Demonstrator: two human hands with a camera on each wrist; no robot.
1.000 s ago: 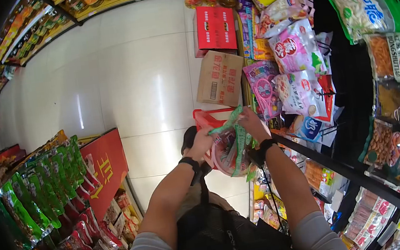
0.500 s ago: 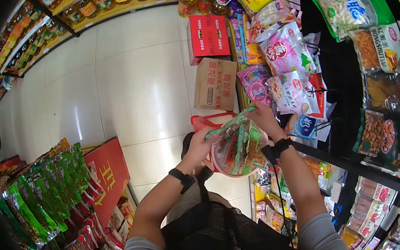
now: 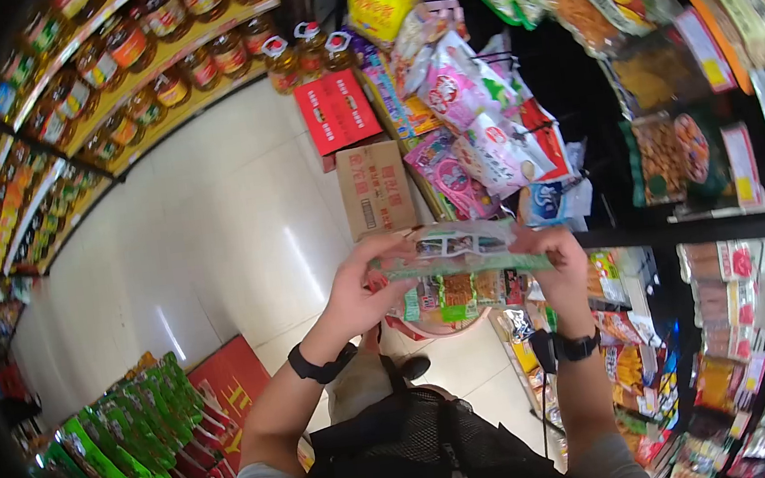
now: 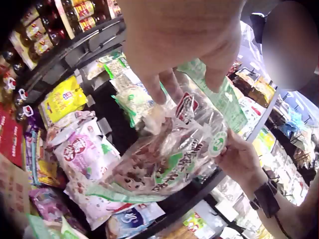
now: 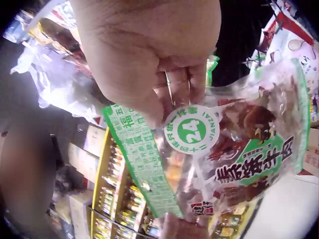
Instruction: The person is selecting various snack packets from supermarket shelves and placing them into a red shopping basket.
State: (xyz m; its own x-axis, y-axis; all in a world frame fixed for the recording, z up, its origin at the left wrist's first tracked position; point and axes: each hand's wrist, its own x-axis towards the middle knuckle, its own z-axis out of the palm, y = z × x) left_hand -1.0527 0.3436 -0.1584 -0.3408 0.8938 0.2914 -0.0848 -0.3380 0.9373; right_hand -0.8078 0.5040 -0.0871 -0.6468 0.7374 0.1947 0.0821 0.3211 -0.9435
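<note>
Both hands hold a clear plastic food bag (image 3: 465, 250) with green edges, stretched between them above a basket. My left hand (image 3: 360, 285) grips one end with thumb and fingers. At the other end my right hand (image 3: 560, 265) pinches the bag beside its round "24" label, as the right wrist view shows. Reddish-brown pieces, apparently meat, show through the bag's printed front (image 5: 249, 144). Below it sits the pink-red basket (image 3: 441, 330), holding several packets (image 3: 456, 295) with green and red parts; the bag hides its far side.
Bagged snacks (image 3: 486, 145) hang on the rack to the right, with a black shelf edge (image 3: 630, 235) close to my right hand. A brown carton (image 3: 376, 187) and red box (image 3: 338, 111) stand on the floor ahead. Green packets (image 3: 129, 432) fill the left display.
The bag has come up from over the basket and turned, so more of it shows. My hands have moved farther apart. The head view has swung, bringing more oil bottles into sight.
</note>
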